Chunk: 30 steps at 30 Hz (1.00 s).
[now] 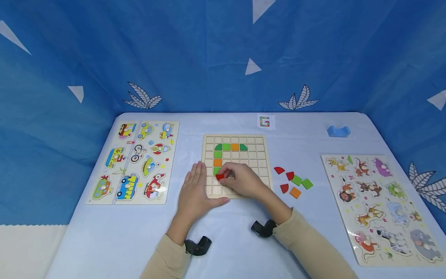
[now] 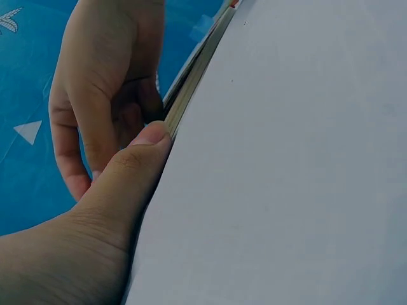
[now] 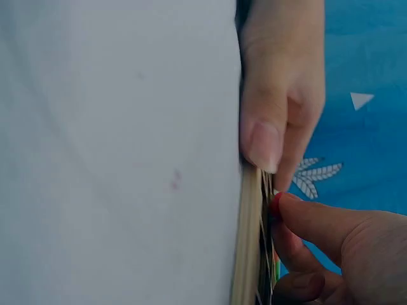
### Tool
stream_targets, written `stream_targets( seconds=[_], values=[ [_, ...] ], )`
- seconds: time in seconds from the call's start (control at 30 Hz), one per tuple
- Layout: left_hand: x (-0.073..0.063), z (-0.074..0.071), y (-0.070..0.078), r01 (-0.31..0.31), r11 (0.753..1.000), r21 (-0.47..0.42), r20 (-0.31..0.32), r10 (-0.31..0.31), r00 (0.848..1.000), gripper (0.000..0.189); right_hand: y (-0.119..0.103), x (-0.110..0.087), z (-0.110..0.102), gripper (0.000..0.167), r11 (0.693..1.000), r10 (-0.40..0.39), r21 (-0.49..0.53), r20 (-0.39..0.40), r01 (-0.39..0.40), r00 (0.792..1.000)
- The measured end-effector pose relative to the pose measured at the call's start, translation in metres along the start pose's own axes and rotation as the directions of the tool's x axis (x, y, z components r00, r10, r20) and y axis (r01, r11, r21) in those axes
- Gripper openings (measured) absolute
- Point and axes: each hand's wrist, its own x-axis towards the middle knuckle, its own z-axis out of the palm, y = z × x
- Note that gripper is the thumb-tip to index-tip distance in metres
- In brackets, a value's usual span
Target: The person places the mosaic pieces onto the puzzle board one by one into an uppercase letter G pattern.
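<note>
A square wooden grid board (image 1: 259, 155) lies mid-table, with green and orange tiles forming a top row and a left column. Between thumb and fingers my right hand (image 1: 242, 179) pinches a red quarter-round tile (image 1: 219, 177), right over the board just below the lowest green tile (image 1: 216, 170). My left hand (image 1: 195, 190) lies with straight fingers along the board's left edge, its thumb at the front edge. In the left wrist view that thumb (image 2: 149, 136) presses against the board's side. The right wrist view shows the red tile (image 3: 276, 206) at the right fingertips.
Loose red, green and orange tiles (image 1: 295, 192) lie right of the board. A pattern card (image 1: 266, 121) is behind it. A vehicle puzzle (image 1: 134, 162) stands left, an animal puzzle (image 1: 379, 209) right, and a blue block (image 1: 338, 131) at the back right.
</note>
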Motion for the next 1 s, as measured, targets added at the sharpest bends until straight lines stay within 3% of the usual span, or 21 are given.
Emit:
stream_targets(
  seconds=[0.37,1.0],
  values=[
    [0.0,0.0,-0.001,-0.008,1.0,0.007,-0.01,0.008,1.0,0.133,-0.008,-0.002,0.005,0.011,0.982,-0.07,-0.177,-0.021,0.065,0.997],
    [0.0,0.0,-0.001,-0.011,1.0,0.01,-0.014,0.012,1.0,0.133,-0.008,-0.007,0.001,0.013,0.97,-0.114,-0.218,-0.017,0.108,0.993]
  ],
)
